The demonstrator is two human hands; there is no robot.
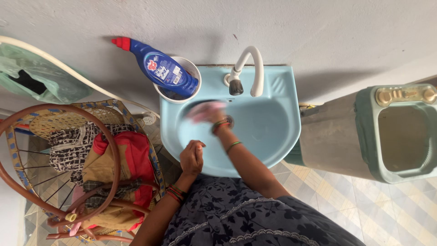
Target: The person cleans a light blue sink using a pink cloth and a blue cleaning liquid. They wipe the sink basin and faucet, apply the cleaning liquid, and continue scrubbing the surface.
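The right hand point(210, 114) is inside the light blue sink point(273, 132), at the far left part of the bowl, with its fingers closed on a pink cloth point(205, 110). The cloth is blurred and is pressed against the sink wall, just below the far rim. The left hand point(191, 157) rests on the near left rim of the sink, fingers curled together and holding nothing. Both wrists carry red and green bangles.

A white tap point(248, 70) stands at the far edge of the sink, its black spout pointing down over the bowl, just right of the cloth. A blue bottle point(161, 68) with a red cap lies tilted in a white bowl point(191, 68) on the far left corner of the sink, cap pointing up and left.

To the left of the sink stands a cane chair point(54, 150) loaded with clothes and a red bag point(134, 164). To the right stands a green washing machine point(391, 132) with its tub open. The floor point(364, 205) is tiled in a pale diamond pattern.
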